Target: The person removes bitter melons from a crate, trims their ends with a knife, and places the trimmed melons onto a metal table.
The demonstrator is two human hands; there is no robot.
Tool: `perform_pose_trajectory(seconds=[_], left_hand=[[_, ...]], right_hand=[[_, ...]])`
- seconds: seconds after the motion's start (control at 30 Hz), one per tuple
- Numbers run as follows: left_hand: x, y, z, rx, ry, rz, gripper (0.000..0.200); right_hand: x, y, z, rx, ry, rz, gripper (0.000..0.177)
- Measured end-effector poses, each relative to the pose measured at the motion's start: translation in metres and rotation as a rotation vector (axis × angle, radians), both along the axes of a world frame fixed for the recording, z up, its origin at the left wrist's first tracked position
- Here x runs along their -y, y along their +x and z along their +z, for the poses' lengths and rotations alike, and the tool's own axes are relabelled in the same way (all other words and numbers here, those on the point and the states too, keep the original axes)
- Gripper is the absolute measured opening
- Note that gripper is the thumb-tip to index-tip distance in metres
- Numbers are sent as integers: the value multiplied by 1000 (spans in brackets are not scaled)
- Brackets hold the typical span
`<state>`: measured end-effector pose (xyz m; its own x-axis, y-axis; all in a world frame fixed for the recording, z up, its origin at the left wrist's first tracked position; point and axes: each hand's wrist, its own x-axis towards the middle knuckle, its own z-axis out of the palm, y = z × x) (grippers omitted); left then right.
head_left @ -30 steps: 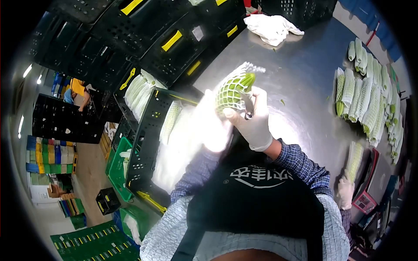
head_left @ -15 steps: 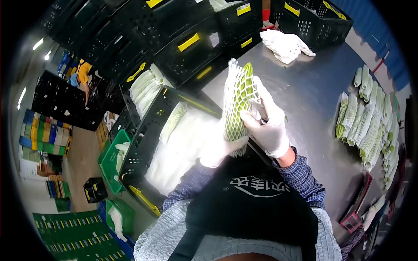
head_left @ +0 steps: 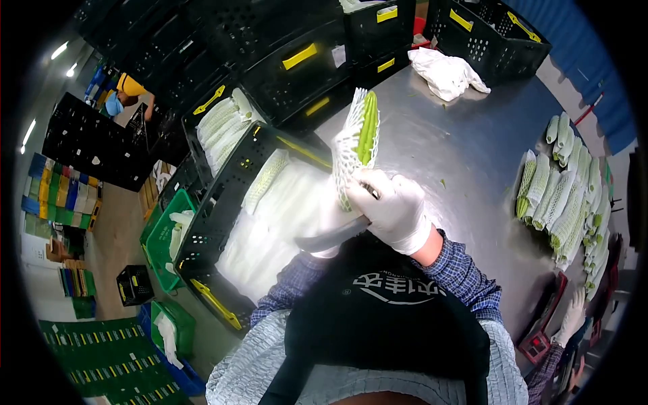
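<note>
A green ridged gourd (head_left: 366, 131) stands upright in front of me, partly wrapped in a white foam net sleeve (head_left: 345, 152). The sleeve gapes along the right side, baring the green skin. My left hand (head_left: 329, 212), in a white glove, is closed around the lower part of the gourd; its fingers are partly hidden and washed out by glare. My right hand (head_left: 399, 210), also gloved, is closed on a knife (head_left: 331, 237), with the blade pointing left below the gourd. Its fingertips touch the sleeve's lower right side.
A black crate (head_left: 223, 266) with white lining and a netted gourd is at left. Several netted gourds (head_left: 563, 192) lie on the metal table (head_left: 466, 152) at right. A white cloth (head_left: 447, 74) lies behind. Another person's gloved hand (head_left: 574, 317) is at lower right.
The sleeve has been pulled leftward off the gourd's right side. My right hand has moved down and left, bringing the knife blade into view. Another person's gloved hand now shows more clearly at lower right.
</note>
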<state>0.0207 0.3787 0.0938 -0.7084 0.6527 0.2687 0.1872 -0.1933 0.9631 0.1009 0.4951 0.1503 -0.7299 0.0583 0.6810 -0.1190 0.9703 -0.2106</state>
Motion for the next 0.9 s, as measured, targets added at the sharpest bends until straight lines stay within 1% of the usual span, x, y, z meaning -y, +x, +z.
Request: perform_pose_trajectory(seconds=[0.03, 0.1, 0.13, 0.17, 0.23, 0.27, 0.3, 0.33, 0.37, 0.4, 0.47, 0.57, 0.6, 0.63, 0.67, 0.7, 0.73, 0.77, 0.8, 0.83, 0.87, 0.9], left_hand=[[1, -1, -7, -65, 2, 32, 64], [2, -5, -25, -99, -30, 88, 60], [1, -6, -28, -116, -46, 117, 58], [4, -7, -23, -65, -2, 90, 56], [10, -11, -27, 89, 27, 48, 51], [14, -12, -29, 167, 42, 32, 49], [19, -15, -41, 235, 13, 71, 50], [28, -17, -25, 266, 82, 142, 51], [36, -18, -10, 291, 152, 213, 52], [51, -22, -20, 506, 202, 218, 57], [85, -31, -6, 740, 302, 357, 38], [162, -49, -4, 628, 347, 499, 28], [187, -63, -15, 599, 279, 633, 32], [208, -68, -5, 650, 359, 771, 35], [235, -85, -2, 678, 289, 946, 38], [276, -105, -6, 620, 283, 865, 45], [310, -130, -15, 545, 406, 923, 45], [346, -165, -24, 558, 495, 1011, 45], [376, -189, -31, 389, 506, 1049, 55], [392, -191, -17, 478, 389, 1069, 59], [400, -192, -4, 570, 271, 1078, 63], [405, -203, -16, 470, 65, 1173, 64]], right_hand=[[-1, -4, 0, -85, 69, 38, 18], [2, -5, 0, -36, 80, 85, 18], [4, -5, 0, -11, 86, 111, 18], [4, -1, -3, 83, 103, 126, 16], [9, -1, -10, 242, -176, 97, 19], [10, -3, -10, 203, -195, 121, 23], [12, -5, -11, 165, -214, 146, 27], [10, -6, -9, -5, -142, 215, 33], [10, -9, -6, -57, -28, 184, 38], [10, -12, -7, -121, 73, 155, 43], [3, -14, -28, -154, -61, 188, 43], [-2, -9, -54, 20, -180, 179, 44], [-4, -7, -64, 73, -238, 184, 45], [-5, -7, -69, 69, -219, 199, 45], [-6, -7, -72, 66, -201, 209, 44], [-8, -5, -74, 120, -216, 184, 43], [-11, -2, -75, 182, -231, 157, 42], [-11, -2, -74, 207, -259, 137, 39], [-11, -3, -74, 231, -287, 116, 36], [-10, -4, -73, 255, -314, 94, 33], [-11, -8, -72, 194, -247, 134, 31], [-12, -6, -71, 204, -243, 130, 30]])
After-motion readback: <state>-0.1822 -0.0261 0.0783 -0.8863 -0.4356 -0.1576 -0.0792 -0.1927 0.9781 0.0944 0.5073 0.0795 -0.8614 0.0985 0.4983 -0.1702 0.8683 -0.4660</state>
